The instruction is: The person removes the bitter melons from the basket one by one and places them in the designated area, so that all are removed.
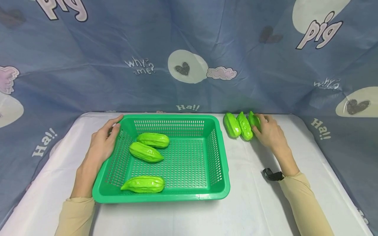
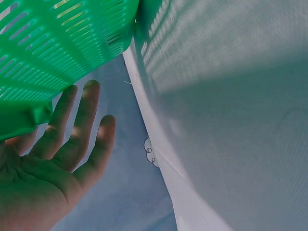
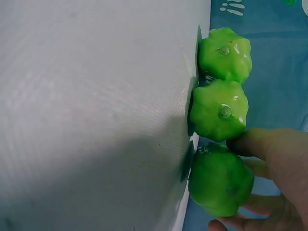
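Note:
A green plastic basket (image 1: 189,196) stands on the table with several bright green, ribbed bitter melons in it, one of them a bitter melon (image 1: 144,184) near its front wall. My left hand (image 1: 101,142) rests against the basket's left rim; the left wrist view shows its fingers (image 2: 86,115) fairly straight and spread beside the wall. To the right of the basket, two bitter melons (image 1: 232,125) (image 1: 244,126) lie side by side. Next to them, my right hand (image 1: 270,132) holds another bitter melon (image 3: 219,180) between thumb and fingers, partly covering it in the head view.
A white cloth (image 1: 242,209) covers the table. Blue printed fabric (image 1: 189,95) rises behind the table's far edge and along both sides. A black strap piece (image 1: 272,174) sits at the right wrist.

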Demonstrator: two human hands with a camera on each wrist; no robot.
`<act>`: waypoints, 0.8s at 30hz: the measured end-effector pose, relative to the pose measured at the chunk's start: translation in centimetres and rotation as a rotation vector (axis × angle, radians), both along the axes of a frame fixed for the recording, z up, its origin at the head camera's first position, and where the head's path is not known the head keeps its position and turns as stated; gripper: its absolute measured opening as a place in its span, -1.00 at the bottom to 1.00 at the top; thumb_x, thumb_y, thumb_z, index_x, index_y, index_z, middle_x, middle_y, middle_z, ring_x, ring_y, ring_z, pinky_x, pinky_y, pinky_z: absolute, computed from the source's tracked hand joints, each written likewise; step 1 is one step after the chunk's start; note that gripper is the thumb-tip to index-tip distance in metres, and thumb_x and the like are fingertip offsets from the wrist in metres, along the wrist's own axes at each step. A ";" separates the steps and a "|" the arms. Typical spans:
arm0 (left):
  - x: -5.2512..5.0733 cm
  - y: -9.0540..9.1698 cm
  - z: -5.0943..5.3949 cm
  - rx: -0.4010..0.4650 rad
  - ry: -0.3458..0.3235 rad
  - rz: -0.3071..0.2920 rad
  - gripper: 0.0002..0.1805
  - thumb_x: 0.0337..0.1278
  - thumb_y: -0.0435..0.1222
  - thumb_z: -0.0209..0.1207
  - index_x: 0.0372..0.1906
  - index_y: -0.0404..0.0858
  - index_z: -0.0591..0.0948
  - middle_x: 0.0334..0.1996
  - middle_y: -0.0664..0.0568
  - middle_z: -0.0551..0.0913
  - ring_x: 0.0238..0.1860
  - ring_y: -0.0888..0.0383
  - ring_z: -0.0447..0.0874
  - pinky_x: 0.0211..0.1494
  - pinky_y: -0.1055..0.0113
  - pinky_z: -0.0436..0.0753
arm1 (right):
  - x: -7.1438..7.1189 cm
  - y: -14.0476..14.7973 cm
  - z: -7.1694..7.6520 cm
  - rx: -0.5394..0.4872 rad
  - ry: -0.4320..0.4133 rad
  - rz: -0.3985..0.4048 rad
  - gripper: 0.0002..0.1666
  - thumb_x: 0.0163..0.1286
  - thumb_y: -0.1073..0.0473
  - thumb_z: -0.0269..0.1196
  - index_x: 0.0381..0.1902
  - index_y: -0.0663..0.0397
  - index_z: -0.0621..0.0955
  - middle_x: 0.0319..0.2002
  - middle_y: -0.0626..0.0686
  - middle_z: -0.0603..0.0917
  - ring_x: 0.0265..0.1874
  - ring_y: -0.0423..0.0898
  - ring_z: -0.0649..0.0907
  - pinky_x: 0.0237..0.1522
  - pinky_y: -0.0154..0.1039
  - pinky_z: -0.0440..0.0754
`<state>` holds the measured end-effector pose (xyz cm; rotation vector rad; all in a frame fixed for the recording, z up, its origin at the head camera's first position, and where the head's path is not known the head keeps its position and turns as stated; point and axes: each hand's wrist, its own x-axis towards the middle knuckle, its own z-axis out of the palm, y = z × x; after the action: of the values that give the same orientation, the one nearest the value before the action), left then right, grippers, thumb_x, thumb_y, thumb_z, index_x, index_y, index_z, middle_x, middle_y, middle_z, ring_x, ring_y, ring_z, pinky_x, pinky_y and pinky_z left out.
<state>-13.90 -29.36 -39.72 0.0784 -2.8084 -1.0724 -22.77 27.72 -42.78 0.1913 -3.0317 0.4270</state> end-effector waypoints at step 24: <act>-0.1 -0.2 -0.2 0.003 -0.006 -0.006 -0.40 0.80 0.10 -0.27 0.72 0.07 0.28 0.45 -0.47 0.53 0.36 -0.52 0.59 0.36 -0.47 0.54 | 0.4 -0.4 -0.1 0.018 0.026 -0.008 -0.42 0.75 0.00 0.04 0.54 0.16 0.43 0.45 0.58 0.41 0.25 0.65 0.53 0.09 0.59 0.58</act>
<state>-14.01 -29.51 -39.95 0.0730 -2.8146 -1.0792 -22.35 27.29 -42.87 0.1836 -3.0109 0.3929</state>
